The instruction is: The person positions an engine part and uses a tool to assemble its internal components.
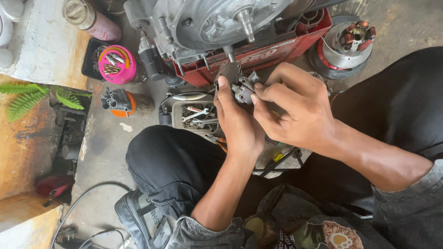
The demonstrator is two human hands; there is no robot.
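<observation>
Both hands (258, 108) around metal part (241, 87)

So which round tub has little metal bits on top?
The pink round tub, with metal bits on its lid; the orange-and-grey one beside it has none.

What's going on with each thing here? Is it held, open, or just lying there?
left hand: gripping the small metal part
right hand: pinching the same part
small metal part: held up between both hands
engine: resting on the red crate
tool tray: open, wrenches inside
pink tub: open, bits inside
</observation>
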